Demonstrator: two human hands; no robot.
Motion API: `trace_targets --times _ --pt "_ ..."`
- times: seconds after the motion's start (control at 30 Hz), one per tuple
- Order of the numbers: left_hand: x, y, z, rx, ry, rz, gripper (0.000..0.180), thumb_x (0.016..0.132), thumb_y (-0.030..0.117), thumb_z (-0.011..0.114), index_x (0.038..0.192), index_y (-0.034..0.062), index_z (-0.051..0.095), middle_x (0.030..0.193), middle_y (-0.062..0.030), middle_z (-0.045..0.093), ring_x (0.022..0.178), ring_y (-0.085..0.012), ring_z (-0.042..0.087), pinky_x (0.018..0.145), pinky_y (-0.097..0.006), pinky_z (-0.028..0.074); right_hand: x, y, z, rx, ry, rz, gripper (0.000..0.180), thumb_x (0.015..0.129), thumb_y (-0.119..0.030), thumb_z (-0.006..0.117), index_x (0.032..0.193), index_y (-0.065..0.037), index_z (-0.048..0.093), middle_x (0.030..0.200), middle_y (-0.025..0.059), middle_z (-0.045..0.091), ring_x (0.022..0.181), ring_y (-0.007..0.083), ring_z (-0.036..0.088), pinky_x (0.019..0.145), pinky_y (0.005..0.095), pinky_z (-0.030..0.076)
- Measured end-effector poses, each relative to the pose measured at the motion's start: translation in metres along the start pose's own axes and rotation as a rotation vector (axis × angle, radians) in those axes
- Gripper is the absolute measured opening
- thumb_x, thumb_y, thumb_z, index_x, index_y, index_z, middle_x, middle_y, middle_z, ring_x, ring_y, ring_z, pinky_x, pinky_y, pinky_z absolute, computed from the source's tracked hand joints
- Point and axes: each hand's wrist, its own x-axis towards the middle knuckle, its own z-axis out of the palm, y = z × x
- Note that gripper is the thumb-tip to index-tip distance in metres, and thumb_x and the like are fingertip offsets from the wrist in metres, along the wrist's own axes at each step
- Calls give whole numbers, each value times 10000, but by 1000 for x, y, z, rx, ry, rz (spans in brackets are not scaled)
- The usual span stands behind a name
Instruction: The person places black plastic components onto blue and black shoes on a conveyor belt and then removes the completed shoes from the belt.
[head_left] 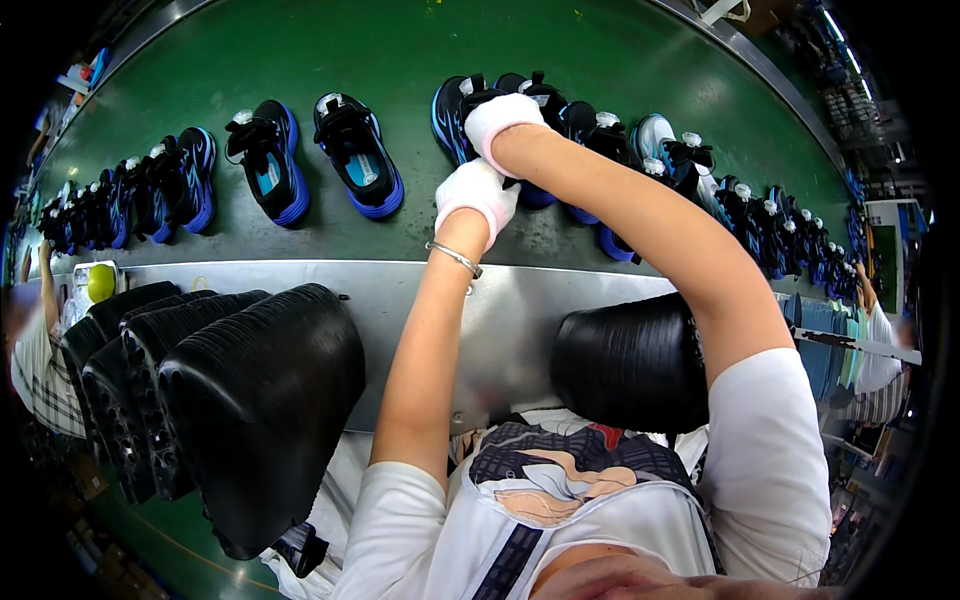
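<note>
My gloved right hand [508,117] lies over the laces and tongue of a black and blue sneaker [449,122], fingers curled and mostly hidden. Just below it, my gloved left hand [474,197] is closed at the heel end of the same sneaker. The two white gloves nearly touch, and they hide much of the shoe. Left of my hands a sneaker [362,168] with a light blue insole stands apart, beside another sneaker [270,170]. More dark sneakers [535,95] crowd right behind my right forearm.
Rows of sneakers run along the green work surface [400,50] to both sides. A metal ledge [500,310] borders it. Stacks of nested black moulded pieces stand at left [265,380] and right [630,360]. Other people work at far left [45,360] and far right [878,350].
</note>
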Motion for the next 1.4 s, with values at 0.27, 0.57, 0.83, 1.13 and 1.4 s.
trace_targets --times 0.27,0.57,0.83,1.13,1.4 --pt "0 1 -6 69 -27 -10 375 838 417 567 1058 132 674 1075 -144 656 1000 -328 614 865 -406 495 -27 -4 -40 -166 -84 -112 244 799 -118 620 1023 -66 699 1016 126 696 922 278 678 747 372 543" --pt "1 0 -1 157 9 84 309 859 356 560 1038 133 677 1044 -118 667 961 -308 633 826 -404 513 -3 -7 -34 -205 -51 -135 273 763 -109 663 1031 -75 699 1052 119 689 953 264 669 776 362 536" --pt "1 -3 6 162 49 47 355 862 378 537 1053 110 669 1097 -148 642 1015 -335 602 870 -417 484 -24 15 -29 1 -40 -108 369 883 -333 519 1093 -65 662 1052 158 669 960 336 645 838 407 514" --pt "-6 -19 -6 273 193 89 353 858 379 559 1091 129 646 1165 -87 626 1060 -296 600 872 -409 496 -226 123 -38 290 254 -5 259 884 -293 527 963 -70 635 952 142 647 900 328 612 790 405 489" --pt "-23 7 7 228 578 430 331 851 282 616 1138 117 631 1063 -131 605 1000 -307 572 854 -402 471 -409 207 53 503 508 678 271 901 -277 540 1022 -48 620 937 159 644 880 328 611 780 357 479"
